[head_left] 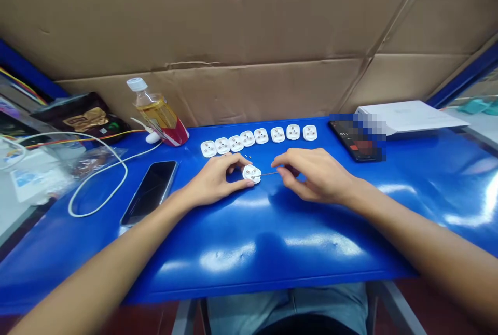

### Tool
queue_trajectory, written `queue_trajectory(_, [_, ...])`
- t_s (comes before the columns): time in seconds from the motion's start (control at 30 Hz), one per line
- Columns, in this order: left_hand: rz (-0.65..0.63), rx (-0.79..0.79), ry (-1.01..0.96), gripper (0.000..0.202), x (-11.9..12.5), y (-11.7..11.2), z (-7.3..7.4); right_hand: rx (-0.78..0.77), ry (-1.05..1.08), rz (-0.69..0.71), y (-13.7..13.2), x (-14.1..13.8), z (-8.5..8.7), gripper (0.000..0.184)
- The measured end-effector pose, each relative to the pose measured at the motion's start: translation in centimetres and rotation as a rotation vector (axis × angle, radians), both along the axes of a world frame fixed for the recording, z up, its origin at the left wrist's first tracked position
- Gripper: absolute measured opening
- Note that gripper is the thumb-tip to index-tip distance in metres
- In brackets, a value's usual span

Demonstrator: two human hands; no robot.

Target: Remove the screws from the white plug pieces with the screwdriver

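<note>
My left hand (pixel 218 179) pinches a small white plug part (pixel 252 173) against the blue table (pixel 272 241). My right hand (pixel 311 171) is closed round a thin screwdriver (pixel 269 173) whose tip touches the part. Behind both hands, several more white plug parts (pixel 260 137) lie in a row. A few tiny screws (pixel 249 157) lie just behind the held part.
A dark phone (pixel 150 191) lies left of my left hand, beside a looping white cable (pixel 97 169). A tilted drink bottle (pixel 157 113) and a dark packet (pixel 83 116) stand at the back left. Another phone (pixel 356 140) and a white box (pixel 408 115) are at the back right. A cardboard wall (pixel 249 39) backs the table.
</note>
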State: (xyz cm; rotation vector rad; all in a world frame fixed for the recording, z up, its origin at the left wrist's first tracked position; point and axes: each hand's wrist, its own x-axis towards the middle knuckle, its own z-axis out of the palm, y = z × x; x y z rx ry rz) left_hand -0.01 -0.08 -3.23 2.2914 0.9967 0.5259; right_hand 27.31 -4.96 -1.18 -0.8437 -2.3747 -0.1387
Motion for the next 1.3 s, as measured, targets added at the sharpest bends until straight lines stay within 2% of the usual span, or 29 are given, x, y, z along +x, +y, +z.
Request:
queue_trajectory(0.1, [-0.001, -0.004, -0.006, 0.046, -0.02, 0.02, -0.06, 0.000, 0.025, 0.043, -0.06, -0.07, 0.08, 0.019])
queue_trajectory(0.2, [-0.004, 0.001, -0.011, 0.045, -0.04, 0.01, -0.08, -0.040, 0.027, -0.001, -0.10, -0.07, 0.15, 0.016])
queue_trajectory(0.33, [-0.007, 0.008, -0.015, 0.044, -0.03, -0.04, -0.06, -0.008, 0.019, -0.054, -0.15, -0.18, -0.02, 0.012])
queue_trajectory(0.47, [-0.012, 0.009, -0.018, 0.045, -0.02, -0.08, -0.03, -0.035, 0.078, -0.018, -0.35, -0.38, -0.05, 0.020])
queue_trajectory(0.63, [-0.017, 0.020, -0.020, 0.045, -0.06, -0.12, 0.00, -0.065, 0.067, -0.065, -0.26, -0.33, -0.14, 0.011])
queue_trajectory(0.8, [-0.023, 0.008, -0.027, 0.044, -0.10, -0.13, -0.02, -0.026, 0.078, 0.062, -0.20, -0.38, -0.10, 0.019])
queue_trajectory(1.0, [-0.022, 0.009, -0.025, 0.044, -0.10, -0.09, -0.05, -0.036, 0.043, -0.014, 0.01, -0.24, -0.24, 0.008])
queue_trajectory(1.1, [-0.021, -0.001, -0.027, 0.044, -0.08, -0.09, 0.01, -0.024, 0.069, 0.052, -0.04, -0.24, -0.19, 0.014])
queue_trajectory(1.17, [-0.021, 0.000, -0.024, 0.043, -0.10, -0.08, 0.05, -0.069, 0.089, 0.076, -0.14, -0.26, -0.09, 0.018])
queue_trajectory(1.3, [-0.018, 0.011, -0.016, 0.044, -0.16, -0.03, 0.00, -0.114, 0.078, -0.020, -0.17, -0.26, -0.04, 0.011])
